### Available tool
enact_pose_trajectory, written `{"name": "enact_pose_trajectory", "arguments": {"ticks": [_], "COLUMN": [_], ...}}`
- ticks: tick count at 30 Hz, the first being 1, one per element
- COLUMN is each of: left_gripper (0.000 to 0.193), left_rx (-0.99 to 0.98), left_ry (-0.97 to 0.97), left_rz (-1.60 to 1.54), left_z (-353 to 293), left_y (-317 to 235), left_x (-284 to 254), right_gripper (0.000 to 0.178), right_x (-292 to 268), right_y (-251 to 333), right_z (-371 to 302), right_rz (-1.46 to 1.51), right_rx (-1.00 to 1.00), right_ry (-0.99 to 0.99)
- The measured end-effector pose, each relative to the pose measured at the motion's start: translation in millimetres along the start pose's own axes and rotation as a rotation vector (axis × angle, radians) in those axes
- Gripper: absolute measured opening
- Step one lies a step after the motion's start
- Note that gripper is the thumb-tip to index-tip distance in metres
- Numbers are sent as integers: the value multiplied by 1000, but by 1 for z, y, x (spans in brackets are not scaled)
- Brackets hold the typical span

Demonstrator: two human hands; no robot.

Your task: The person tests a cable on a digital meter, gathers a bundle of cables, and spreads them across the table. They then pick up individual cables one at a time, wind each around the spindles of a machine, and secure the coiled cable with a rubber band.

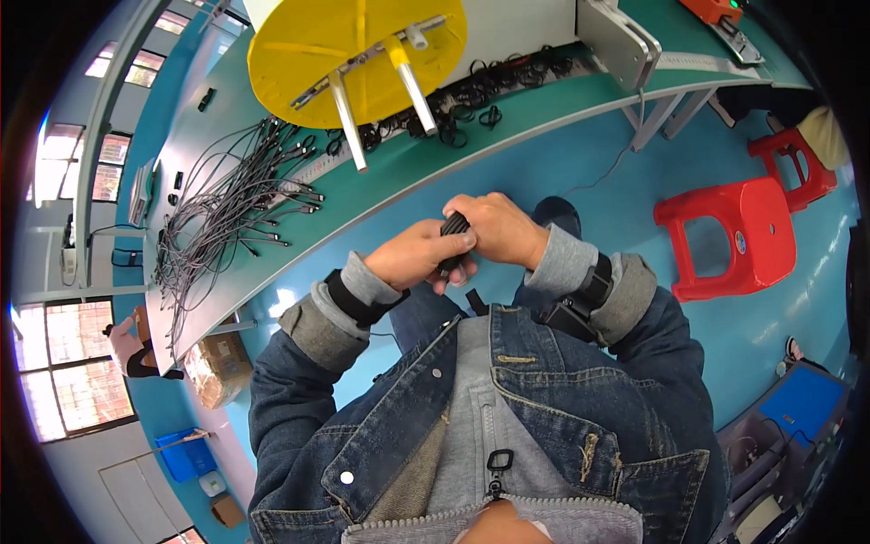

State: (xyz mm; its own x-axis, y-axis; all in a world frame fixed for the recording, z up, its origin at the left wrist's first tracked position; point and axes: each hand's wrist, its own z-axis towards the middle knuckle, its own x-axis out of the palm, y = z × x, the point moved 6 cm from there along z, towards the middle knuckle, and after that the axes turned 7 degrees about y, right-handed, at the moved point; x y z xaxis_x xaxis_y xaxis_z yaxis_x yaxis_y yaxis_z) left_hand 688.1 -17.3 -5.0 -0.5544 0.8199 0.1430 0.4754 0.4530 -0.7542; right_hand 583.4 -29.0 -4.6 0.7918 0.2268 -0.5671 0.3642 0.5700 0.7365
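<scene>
In front of my body, over the gap beside the table edge, both hands meet around a small bundle of black cable (452,238). My left hand (408,256) grips it from the left, thumb on top and fingers curled beneath. My right hand (500,228) is closed on its upper right side. Much of the bundle is hidden by the fingers. Beyond my hands, a yellow disc (299,59) carries two pale metal rods that point toward me. Many loose dark cables (222,204) with plugs lie heaped on the green table (381,195) to the left.
Small black loops (489,116) lie along the table behind the disc. An upright metal bracket (625,45) stands to their right. Red stools (734,238) are on the blue floor at right. A cardboard box (217,370) sits under the table at left. Other people are partly visible.
</scene>
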Motion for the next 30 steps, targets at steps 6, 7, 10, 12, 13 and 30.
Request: {"name": "enact_pose_trajectory", "arguments": {"ticks": [6,7,10,12,13,30], "left_gripper": [28,26,24,21,22,21], "left_rx": [-91,12,223,168,141,102], "left_ry": [27,2,-54,-81,-98,83], "left_rz": [194,242,335,354,364,163], "left_z": [2,0,-4,-3,-3,8], "left_y": [15,12,3,6,7,28], "left_x": [1,3,5,2,0,-9], "right_gripper": [21,22,22,23,24,16], "right_x": [16,18,15,14,15,15], "right_y": [-3,-4,1,5,7,-5], "right_z": [-11,-12,-14,-16,-16,-7], "right_rz": [-164,-132,68,166,97,-124], "right_rx": [169,179,73,20,9,4], "right_ry": [185,203,43,-35,-48,72]}}
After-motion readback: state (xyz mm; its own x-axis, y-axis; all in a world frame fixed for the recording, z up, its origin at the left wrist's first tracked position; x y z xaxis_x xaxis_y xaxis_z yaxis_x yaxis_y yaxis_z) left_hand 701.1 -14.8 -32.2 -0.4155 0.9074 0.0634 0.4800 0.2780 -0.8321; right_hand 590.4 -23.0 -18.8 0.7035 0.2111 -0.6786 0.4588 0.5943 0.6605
